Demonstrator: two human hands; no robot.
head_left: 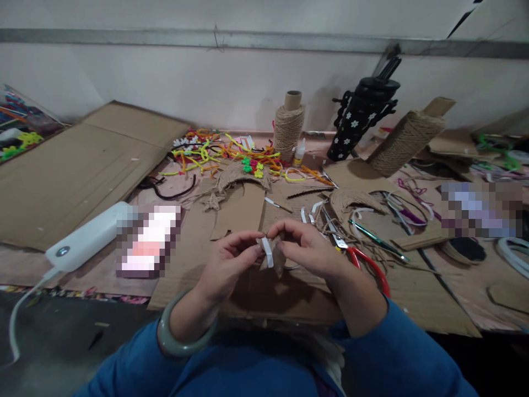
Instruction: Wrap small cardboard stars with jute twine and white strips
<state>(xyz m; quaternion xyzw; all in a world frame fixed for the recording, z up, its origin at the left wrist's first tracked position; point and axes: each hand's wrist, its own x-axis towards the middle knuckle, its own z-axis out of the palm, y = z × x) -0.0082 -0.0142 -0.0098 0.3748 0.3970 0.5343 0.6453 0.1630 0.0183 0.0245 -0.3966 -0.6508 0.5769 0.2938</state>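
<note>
Between both hands is a small brown cardboard star (pixel 279 259) with a white strip (pixel 268 252) lying across its left part. My left hand (pixel 231 262) pinches the star's left side by the strip, thumb and forefinger together. On the other side, my right hand (pixel 308 248) grips the star with its thumb on the near face. The fingertips partly cover the piece. Beyond the hands lies a twine-wrapped crescent (pixel 242 175) with green, red and yellow flowers, and beside it a twine-wrapped star (pixel 214 202). Red-handled scissors (pixel 341 242) lie right of my right hand.
Twine spools (pixel 289 129) and a black flowered holder (pixel 351 121) stand at the back. A second twine crescent (pixel 355 203) and a green pen (pixel 378 241) lie right. Colourful pipe cleaners (pixel 198 157) are scattered behind. Left are a cardboard sheet (pixel 82 165) and a white corded device (pixel 93 231).
</note>
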